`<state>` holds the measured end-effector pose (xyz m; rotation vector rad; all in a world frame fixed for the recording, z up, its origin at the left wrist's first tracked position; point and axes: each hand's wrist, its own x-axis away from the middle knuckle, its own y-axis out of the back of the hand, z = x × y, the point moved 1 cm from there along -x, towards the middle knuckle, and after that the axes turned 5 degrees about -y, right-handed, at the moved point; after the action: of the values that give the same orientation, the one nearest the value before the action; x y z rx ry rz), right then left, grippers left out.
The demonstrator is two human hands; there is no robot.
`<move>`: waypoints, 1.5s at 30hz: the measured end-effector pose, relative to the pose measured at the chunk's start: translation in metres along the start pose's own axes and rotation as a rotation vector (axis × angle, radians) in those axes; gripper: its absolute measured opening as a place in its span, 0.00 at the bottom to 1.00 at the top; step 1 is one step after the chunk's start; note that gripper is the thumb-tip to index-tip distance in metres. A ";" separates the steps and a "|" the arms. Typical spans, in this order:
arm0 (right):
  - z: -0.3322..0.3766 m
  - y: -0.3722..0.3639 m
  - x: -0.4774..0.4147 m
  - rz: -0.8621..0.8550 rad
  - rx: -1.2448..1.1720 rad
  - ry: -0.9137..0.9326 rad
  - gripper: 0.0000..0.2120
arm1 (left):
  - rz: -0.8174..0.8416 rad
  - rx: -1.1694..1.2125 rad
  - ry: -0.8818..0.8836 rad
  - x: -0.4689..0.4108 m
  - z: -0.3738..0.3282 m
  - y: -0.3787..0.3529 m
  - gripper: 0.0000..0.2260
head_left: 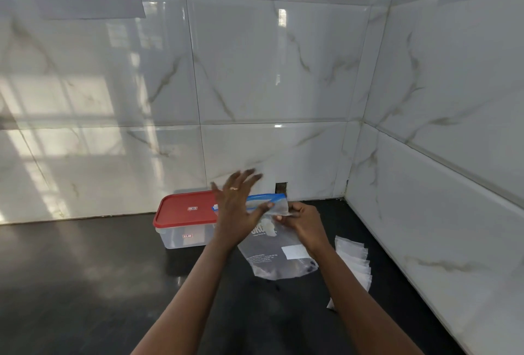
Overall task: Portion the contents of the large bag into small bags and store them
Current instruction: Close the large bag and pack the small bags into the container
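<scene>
Left hand is spread wide before me, fingers straight, thumb against the large clear plastic bag, whose top corner my right hand pinches, keeping it upright over the dark counter. Behind-left stands a red-lidded clear plastic box; small clear bags lie fanned at right.

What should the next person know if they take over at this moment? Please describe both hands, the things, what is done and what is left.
Left hand: open, fingers spread, blurred, at the top of the large bag.
Right hand: pinches the large bag's top edge by the blue zip.
Small bags: flat pile on the counter, right of the large bag.
Container: behind the left hand, red lid on.
Done: no filled small bag visible.
Left, it seems: fill the small bags, store them.
</scene>
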<state>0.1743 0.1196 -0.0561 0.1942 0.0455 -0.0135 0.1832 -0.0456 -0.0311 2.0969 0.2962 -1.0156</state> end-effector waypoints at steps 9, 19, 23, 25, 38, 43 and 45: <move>-0.004 0.006 0.009 0.011 0.244 0.004 0.10 | -0.044 0.033 0.012 -0.037 -0.026 -0.005 0.05; -0.040 0.028 0.027 0.107 0.159 -0.115 0.05 | -0.138 0.011 -0.190 -0.064 -0.037 0.004 0.08; -0.042 0.032 0.030 0.233 0.313 -0.165 0.17 | -0.111 -0.016 -0.224 -0.059 -0.037 -0.002 0.11; -0.028 0.030 0.028 0.243 0.341 -0.141 0.22 | -0.036 0.006 -0.247 -0.056 -0.038 -0.006 0.10; 0.041 0.018 0.003 0.030 -0.341 0.042 0.04 | -0.168 0.314 0.357 -0.022 0.004 0.004 0.28; 0.042 0.020 0.003 0.071 -0.402 0.059 0.05 | -0.084 0.722 0.721 -0.005 0.029 0.003 0.17; 0.042 0.020 0.004 0.083 -0.407 0.053 0.05 | -0.162 0.797 0.730 -0.003 0.024 0.005 0.09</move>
<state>0.1801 0.1306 -0.0108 -0.2109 0.0914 0.0829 0.1701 -0.0660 -0.0360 3.1862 0.4742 -0.4191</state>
